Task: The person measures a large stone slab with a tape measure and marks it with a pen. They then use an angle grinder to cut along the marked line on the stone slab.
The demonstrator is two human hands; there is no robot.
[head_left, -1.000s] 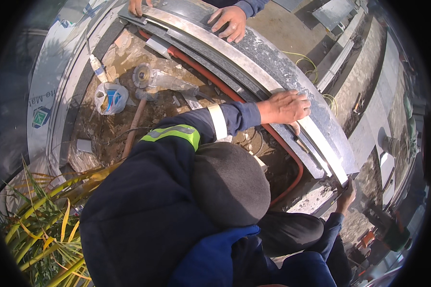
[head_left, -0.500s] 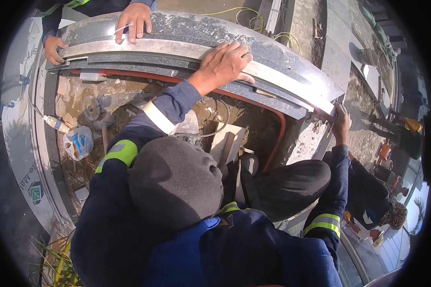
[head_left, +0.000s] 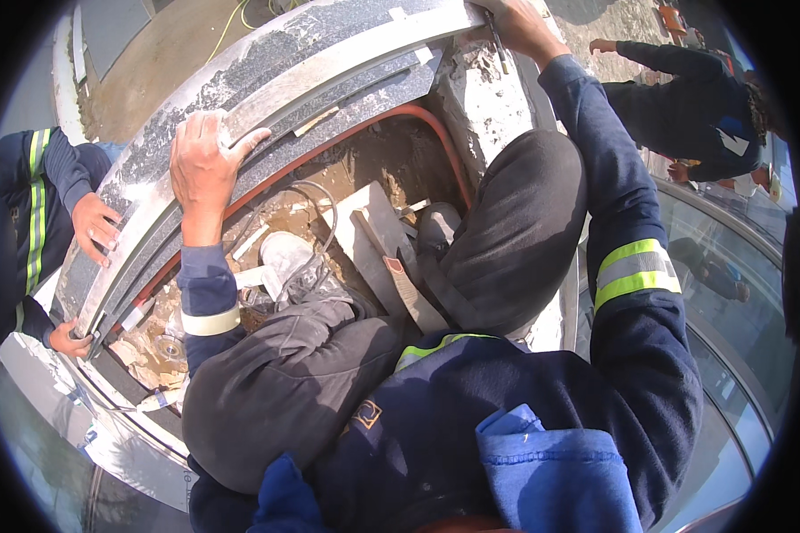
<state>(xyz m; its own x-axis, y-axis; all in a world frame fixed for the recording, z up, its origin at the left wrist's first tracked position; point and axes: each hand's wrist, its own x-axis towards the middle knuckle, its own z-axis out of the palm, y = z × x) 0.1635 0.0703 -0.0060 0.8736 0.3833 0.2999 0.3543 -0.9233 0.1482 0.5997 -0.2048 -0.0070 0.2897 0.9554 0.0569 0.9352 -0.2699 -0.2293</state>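
A long, pale curved strip (head_left: 347,60) lies along the top of a speckled dark grey stone slab (head_left: 280,58). My left hand (head_left: 206,169) grips the strip near its middle, fingers over the top and thumb stretched along the near side. At the strip's far right end, my right hand (head_left: 524,31) is closed on it, its fingertips partly cut off by the picture's edge. A thin, dark pen-like stick (head_left: 500,49) shows beside that hand; whether I hold it is unclear. Beneath the strip, a small tan wedge (head_left: 316,122) sits against the slab's edge.
At the left, a co-worker's hand (head_left: 96,226) rests on the slab, the other (head_left: 67,340) at its end. An orange-red pipe (head_left: 449,147) curves inside the pit below, with a grey board (head_left: 364,244) and a cable. Another person (head_left: 684,107) stands right, near glass panels (head_left: 711,266).
The whole view has swung, so the strip now slants up to the right and the co-worker appears lower at the left. Both my hands remain on the strip.
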